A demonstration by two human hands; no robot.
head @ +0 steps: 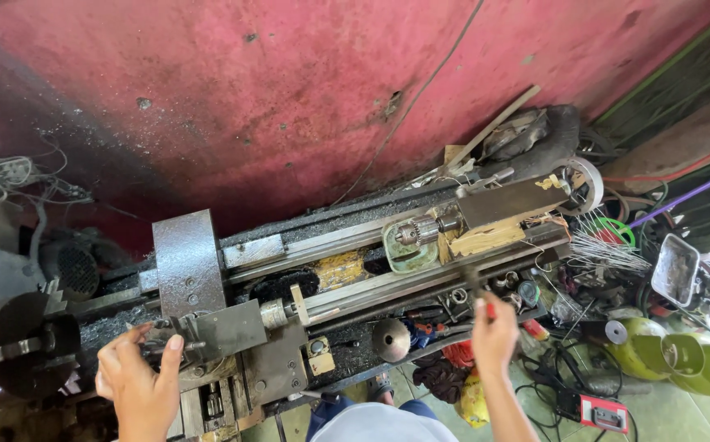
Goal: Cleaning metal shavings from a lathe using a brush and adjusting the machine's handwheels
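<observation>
A worn metal lathe (pixel 347 245) runs slantwise under me. My left hand (pixel 138 381) reaches onto its carriage, thumb and fingers closed around a small lever at the grey tool post (pixel 220 331). To the left of that hand sits the dark chuck (pixel 11 348). My right hand (pixel 494 336) is raised over the lathe's front rail, gripping a thin dark tool (pixel 473 282) with a red part near my fingers; the tool is blurred. Beyond it stands the tailstock (pixel 502 200) with a small drill chuck (pixel 412 233).
A pink-red wall (pixel 289 90) rises behind the lathe. A round handwheel (pixel 392 340) juts out at the front. On the floor to the right lie cables, a bundle of thin rods (pixel 604 245), a green gas cylinder (pixel 674 352) and a small red device (pixel 604 412).
</observation>
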